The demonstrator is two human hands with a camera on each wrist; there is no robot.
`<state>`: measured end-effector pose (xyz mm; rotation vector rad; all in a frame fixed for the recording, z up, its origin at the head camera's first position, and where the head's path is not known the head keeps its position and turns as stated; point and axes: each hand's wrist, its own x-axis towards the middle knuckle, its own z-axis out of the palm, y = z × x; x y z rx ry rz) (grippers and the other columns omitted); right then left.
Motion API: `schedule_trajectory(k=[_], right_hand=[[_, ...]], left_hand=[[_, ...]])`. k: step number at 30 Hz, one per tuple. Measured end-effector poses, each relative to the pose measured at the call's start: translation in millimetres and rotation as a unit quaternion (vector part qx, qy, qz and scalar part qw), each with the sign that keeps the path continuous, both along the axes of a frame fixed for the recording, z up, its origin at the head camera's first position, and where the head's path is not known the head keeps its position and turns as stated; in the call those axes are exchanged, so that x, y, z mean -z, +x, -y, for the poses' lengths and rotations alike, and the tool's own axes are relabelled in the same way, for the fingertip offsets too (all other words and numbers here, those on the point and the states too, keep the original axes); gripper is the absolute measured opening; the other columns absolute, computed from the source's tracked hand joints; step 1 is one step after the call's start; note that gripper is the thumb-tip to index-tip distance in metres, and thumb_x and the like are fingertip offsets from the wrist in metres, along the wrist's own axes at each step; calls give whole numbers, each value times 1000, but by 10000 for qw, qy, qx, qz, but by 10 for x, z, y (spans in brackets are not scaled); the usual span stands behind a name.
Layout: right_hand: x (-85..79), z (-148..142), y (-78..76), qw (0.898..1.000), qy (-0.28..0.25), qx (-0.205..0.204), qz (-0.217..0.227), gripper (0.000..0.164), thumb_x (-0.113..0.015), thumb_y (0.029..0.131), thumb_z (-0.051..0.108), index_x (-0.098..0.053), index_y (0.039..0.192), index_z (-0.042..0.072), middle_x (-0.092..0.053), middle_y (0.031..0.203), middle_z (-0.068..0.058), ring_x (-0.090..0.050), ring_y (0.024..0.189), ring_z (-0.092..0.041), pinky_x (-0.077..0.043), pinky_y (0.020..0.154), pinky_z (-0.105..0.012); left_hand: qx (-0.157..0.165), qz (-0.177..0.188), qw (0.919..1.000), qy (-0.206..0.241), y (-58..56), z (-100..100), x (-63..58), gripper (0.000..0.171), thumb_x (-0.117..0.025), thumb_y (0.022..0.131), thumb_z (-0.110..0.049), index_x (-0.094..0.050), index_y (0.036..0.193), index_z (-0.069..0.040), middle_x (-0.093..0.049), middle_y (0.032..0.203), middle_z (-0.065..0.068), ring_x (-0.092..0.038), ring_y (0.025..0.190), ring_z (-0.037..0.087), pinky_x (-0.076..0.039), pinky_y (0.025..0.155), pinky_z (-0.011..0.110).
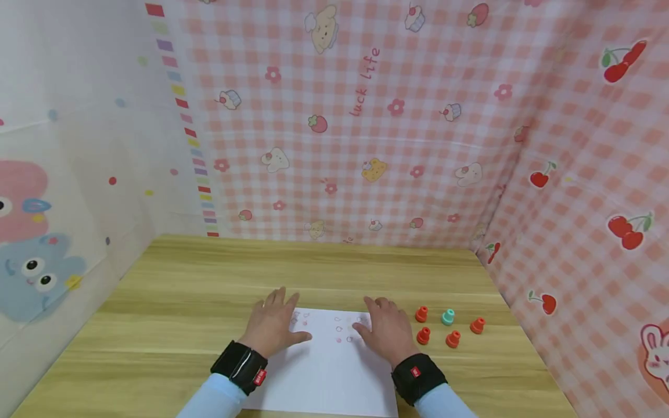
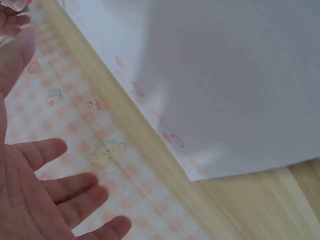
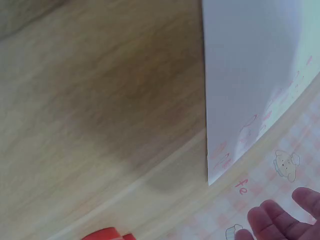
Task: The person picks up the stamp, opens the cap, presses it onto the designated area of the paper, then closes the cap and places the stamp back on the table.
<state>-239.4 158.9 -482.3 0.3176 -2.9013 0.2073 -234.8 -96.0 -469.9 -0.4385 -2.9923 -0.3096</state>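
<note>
A white sheet of paper [image 1: 324, 377] lies on the wooden table, with small red and pink printed marks near its far edge. Over its left side, my left hand [image 1: 270, 328] has its fingers spread and thumb out, holding nothing. My right hand [image 1: 389, 332] is over the right side in a similar pose, also bare of any object. The left wrist view shows the left fingers [image 2: 80, 200] straight and apart from the paper [image 2: 225, 90]. In the right wrist view only some right fingertips [image 3: 272, 217] appear. Whether either hand touches the sheet, I cannot tell.
Right of the paper stand several small red stampers [image 1: 452, 339] and one teal stamper [image 1: 448, 317]. Wood-grain table [image 1: 172, 313] surrounds the sheet. A pink checked cloth [image 1: 340, 145] hangs behind, and another patterned cloth [image 1: 585, 203] borders the right side.
</note>
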Motion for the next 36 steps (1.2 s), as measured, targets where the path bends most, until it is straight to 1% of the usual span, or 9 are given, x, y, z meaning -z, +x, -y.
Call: schedule_trajectory(k=[3, 5, 10, 14, 18, 21, 27, 32, 36], right_hand=[[-31, -14, 3, 10000, 6, 48, -81, 64, -70, 79, 48, -58, 129, 9, -65, 112, -18, -59, 99, -33, -52, 84, -51], [-44, -25, 5, 9999, 33, 88, -111, 61, -70, 79, 47, -60, 126, 8, -67, 108, -17, -61, 93, -32, -54, 80, -49], [-81, -68, 24, 9999, -43, 137, 72, 47, -72, 79, 44, -69, 110, 9, -71, 92, -12, -62, 76, -26, -55, 64, -41], [-145, -107, 37, 9991, -57, 154, 396, 37, -73, 79, 42, -73, 98, 10, -72, 83, -7, -59, 67, -21, -52, 57, -36], [-225, -153, 44, 9966, -19, 240, 785, 34, -73, 79, 40, -74, 95, 10, -73, 82, -6, -57, 65, -20, -50, 59, -36], [-273, -195, 49, 9947, -24, 311, 975, 31, -73, 79, 37, -74, 94, 10, -72, 80, -6, -56, 64, -21, -51, 59, -36], [-349, -319, 66, 9951, -17, 273, 954, 24, -74, 80, 30, -72, 88, 8, -69, 76, -6, -54, 63, -21, -51, 59, -37], [-428, -482, 49, 9961, 96, 314, 822, 20, -72, 81, 28, -71, 84, 8, -68, 73, -6, -54, 60, -19, -50, 54, -37], [-482, -631, 26, 9947, 285, 485, 858, 21, -70, 81, 29, -69, 80, 8, -65, 66, -4, -54, 57, -19, -47, 50, -38]], left_hand=[[72, 1, 9999, 76, 21, -11, -22, 88, -74, 68, -59, -52, 133, -4, -53, 131, 25, -47, 119, 41, -43, 94, 60], [117, -1, 9999, 105, 36, -19, -41, 82, -74, 69, -57, -56, 128, -4, -59, 121, 23, -53, 109, 39, -47, 88, 59], [126, 89, 9999, 43, 53, -27, -68, 71, -75, 70, -54, -62, 120, -5, -66, 105, 18, -60, 93, 35, -50, 82, 57], [105, 241, 9996, 94, 67, -31, -93, 66, -76, 72, -50, -64, 119, -5, -69, 105, 18, -61, 94, 34, -49, 84, 57], [112, 429, 9988, 192, 87, -36, -129, 61, -78, 71, -45, -66, 115, -5, -72, 103, 15, -63, 94, 31, -50, 83, 55], [142, 548, 9982, 203, 101, -35, -149, 55, -80, 70, -41, -68, 110, -5, -73, 100, 12, -64, 90, 29, -51, 78, 52], [172, 700, 9972, 194, 128, -37, -190, 48, -84, 65, -34, -72, 101, -5, -75, 93, 12, -65, 81, 28, -53, 68, 47], [215, 858, 9960, 125, 145, -26, -209, 47, -85, 65, -29, -72, 103, -4, -74, 96, 12, -64, 85, 29, -53, 73, 50], [237, 903, 9956, 62, 151, -13, -200, 47, -85, 64, -28, -72, 102, -5, -74, 97, 11, -63, 85, 28, -52, 73, 49]])
